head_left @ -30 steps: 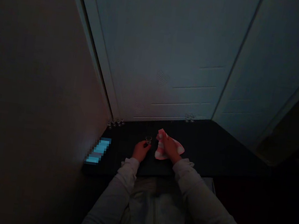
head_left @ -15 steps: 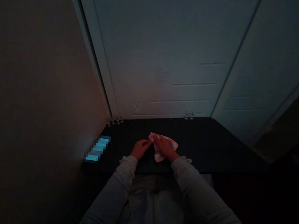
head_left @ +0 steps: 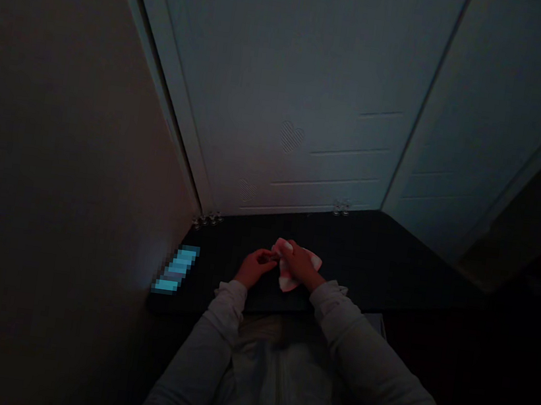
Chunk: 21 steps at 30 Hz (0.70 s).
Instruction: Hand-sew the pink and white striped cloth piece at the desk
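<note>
The scene is very dark. My right hand is closed on a pink and white cloth above a black tabletop. My left hand is curled just to the left of it, its fingertips meeting the cloth. A small glass was in that hand a moment ago; here the cloth and fingers hide it. Both of my sleeves are light grey.
A glowing blue phone screen lies at the table's left edge. Small clear glasses stand in the back left corner, and more small glasses stand against the white panelled wall. A brown wall rises on the left.
My right hand has brought the cloth left, onto the small glass my left hand held. The glass no longer shows. Both hands sit close together.
</note>
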Each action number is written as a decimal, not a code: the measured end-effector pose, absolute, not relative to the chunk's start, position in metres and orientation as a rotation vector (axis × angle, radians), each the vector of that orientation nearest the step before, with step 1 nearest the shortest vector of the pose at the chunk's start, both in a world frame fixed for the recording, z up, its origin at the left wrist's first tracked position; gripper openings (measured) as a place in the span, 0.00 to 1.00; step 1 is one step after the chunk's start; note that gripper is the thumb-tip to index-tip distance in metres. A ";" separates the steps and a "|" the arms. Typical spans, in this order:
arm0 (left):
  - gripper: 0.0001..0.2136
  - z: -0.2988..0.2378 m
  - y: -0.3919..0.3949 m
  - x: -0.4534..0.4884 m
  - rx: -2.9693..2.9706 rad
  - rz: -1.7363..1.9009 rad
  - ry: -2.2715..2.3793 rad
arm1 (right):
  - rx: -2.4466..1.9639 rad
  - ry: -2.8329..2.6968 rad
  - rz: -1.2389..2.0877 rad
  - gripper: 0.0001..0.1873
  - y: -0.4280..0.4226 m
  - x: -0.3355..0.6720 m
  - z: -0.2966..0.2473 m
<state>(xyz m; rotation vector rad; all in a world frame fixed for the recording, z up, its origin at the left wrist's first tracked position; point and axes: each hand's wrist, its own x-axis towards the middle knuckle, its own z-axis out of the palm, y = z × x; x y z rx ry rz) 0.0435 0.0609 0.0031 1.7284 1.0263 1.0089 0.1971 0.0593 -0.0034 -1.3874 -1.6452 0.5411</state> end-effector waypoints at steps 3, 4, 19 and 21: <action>0.16 0.005 0.061 0.043 1.614 1.021 0.975 | -1.370 -1.560 0.548 0.18 0.060 0.197 -0.001; 0.16 0.005 0.061 0.043 1.580 1.022 0.963 | -1.349 -1.548 0.564 0.18 0.060 0.197 0.000; 0.14 0.004 0.061 0.041 1.504 1.030 0.929 | -1.270 -1.497 0.701 0.12 0.060 0.198 0.000; 0.15 0.003 0.062 0.041 1.520 1.038 0.922 | -1.230 -1.490 0.731 0.11 0.061 0.198 0.000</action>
